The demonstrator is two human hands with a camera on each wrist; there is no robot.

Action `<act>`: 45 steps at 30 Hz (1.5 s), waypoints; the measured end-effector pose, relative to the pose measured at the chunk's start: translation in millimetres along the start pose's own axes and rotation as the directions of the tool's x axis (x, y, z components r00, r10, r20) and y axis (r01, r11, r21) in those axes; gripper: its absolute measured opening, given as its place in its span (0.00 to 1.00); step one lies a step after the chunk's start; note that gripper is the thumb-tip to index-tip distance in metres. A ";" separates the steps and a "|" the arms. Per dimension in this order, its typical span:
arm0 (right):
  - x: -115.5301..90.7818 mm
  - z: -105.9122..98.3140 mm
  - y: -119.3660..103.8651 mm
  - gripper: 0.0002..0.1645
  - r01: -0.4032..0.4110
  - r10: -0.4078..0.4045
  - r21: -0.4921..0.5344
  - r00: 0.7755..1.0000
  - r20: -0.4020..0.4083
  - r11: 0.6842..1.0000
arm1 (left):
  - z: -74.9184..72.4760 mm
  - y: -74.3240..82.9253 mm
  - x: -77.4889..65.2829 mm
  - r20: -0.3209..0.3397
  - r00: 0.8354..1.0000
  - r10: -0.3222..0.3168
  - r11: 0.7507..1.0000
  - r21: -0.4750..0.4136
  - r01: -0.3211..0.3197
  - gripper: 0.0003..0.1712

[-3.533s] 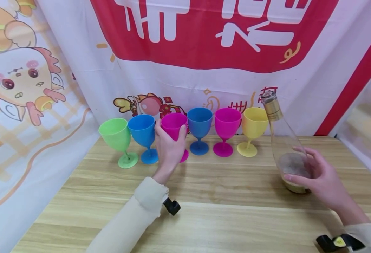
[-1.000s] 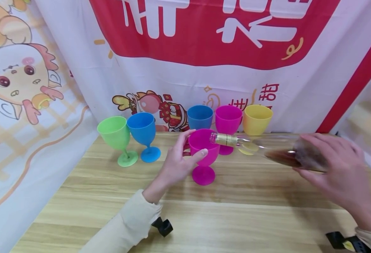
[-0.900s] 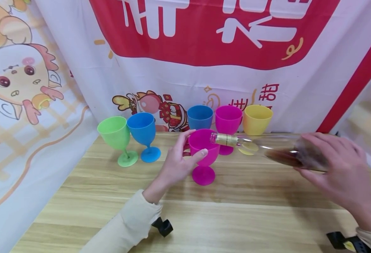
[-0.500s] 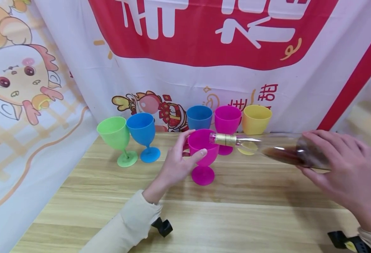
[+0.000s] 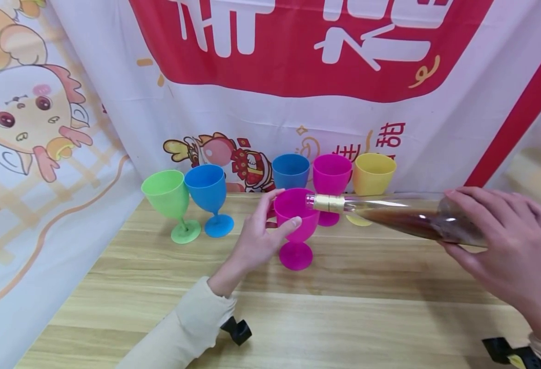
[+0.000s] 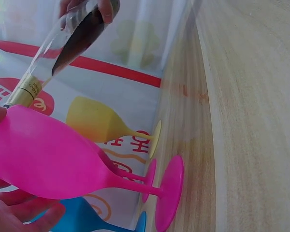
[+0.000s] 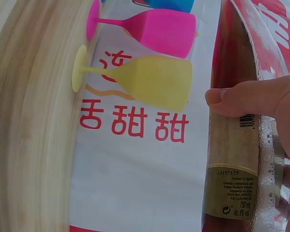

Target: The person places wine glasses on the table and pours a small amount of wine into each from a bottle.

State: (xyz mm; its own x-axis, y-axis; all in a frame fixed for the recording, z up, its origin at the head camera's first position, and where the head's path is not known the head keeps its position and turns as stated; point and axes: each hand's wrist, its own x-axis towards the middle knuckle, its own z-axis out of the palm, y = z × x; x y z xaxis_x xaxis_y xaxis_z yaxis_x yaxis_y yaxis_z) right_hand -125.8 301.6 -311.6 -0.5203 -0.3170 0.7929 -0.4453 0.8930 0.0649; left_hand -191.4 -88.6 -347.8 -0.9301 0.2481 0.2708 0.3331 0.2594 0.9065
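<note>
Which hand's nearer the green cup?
Left. The left hand is right of the green cup, holding the front pink cup; the right hand is much farther right, gripping the bottle.

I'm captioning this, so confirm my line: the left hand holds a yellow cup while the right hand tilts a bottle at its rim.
The colour is wrong: in the head view, the left hand holds a pink cup while the right hand tilts a bottle at its rim.
</note>
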 end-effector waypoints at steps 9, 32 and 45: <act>0.7 -6.4 -2.8 0.60 -0.004 0.009 -0.060 0.997 0.074 0.998 | 0.3 0.7 -0.3 0.003 1.000 0.004 1.000 -0.001 -0.004 0.42; 4.2 -7.1 -3.4 0.49 0.038 -0.039 -0.028 0.999 -0.009 0.999 | 1.2 0.5 -0.6 -0.001 1.000 0.001 1.000 -0.003 -0.001 0.43; 6.4 -7.3 -5.8 0.47 0.054 -0.054 0.008 0.996 -0.067 0.998 | 1.1 1.1 -0.9 -0.002 1.000 -0.001 1.000 -0.005 0.001 0.43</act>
State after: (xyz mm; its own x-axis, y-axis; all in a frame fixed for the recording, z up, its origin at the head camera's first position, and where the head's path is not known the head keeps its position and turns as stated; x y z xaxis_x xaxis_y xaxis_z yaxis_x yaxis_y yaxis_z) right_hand -121.3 296.8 -302.5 -0.4454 -0.3422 0.8274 -0.4785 0.8720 0.1031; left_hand -190.0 -87.5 -347.4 -0.9307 0.2462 0.2705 0.3315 0.2549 0.9084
